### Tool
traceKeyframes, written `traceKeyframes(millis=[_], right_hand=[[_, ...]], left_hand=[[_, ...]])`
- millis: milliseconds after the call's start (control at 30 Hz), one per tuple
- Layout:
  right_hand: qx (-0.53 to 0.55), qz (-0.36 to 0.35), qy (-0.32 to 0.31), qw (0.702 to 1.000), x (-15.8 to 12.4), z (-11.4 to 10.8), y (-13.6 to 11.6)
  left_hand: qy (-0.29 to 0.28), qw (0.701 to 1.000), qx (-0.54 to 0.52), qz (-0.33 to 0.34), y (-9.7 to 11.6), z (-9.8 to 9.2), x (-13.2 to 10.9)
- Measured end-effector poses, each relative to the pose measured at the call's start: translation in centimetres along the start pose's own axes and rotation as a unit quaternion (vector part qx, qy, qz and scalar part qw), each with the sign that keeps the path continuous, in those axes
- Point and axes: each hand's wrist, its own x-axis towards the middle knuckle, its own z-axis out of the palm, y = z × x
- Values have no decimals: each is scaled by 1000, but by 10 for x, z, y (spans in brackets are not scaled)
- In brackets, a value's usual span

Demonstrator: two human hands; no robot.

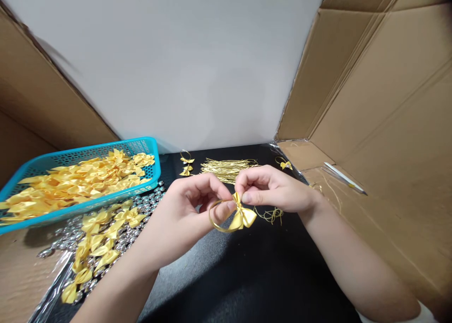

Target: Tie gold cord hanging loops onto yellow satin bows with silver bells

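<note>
- The left hand [192, 205] is narrowing to a pinch, its thumb and fingers holding the left side of a yellow bow [245, 217].
- The right hand [270, 186] is pinching at the upper end of the same bow, thumb against finger, close beside the left fingertips.
- The bow is hanging between the two hands above the worktop [254, 276], its wider tails pointing down and to the right.
- A gold cord loop [219, 228] is curving out to the left from the bow, crossing the left thumb.
- Behind the hands, a bundle of gold cords [226, 167] is lying on the black surface; a loose cord tangle [271, 214] is resting below the right hand.
- Two small bows [187, 166] are lying left of the bundle, and a looped bow [285, 164] is lying to its right.
- On the left, a turquoise basket [157, 162] is holding a heap of yellow bows [84, 177].
- In front of it, loose yellow bows [106, 240] are resting among shiny silver pieces [67, 237].
- On the right, a pen [344, 178] is lying on cardboard [381, 238].
</note>
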Motion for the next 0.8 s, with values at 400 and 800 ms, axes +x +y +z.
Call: traceKeyframes(millis=[400,800], right_hand=[[5,4,-1,1000,0,3,-1],[-56,-24,79,995,1,-5,2]], left_hand=[[0,1000,-13,-24,0,2,0],[43,998,38,-4,-7,-1,-1]])
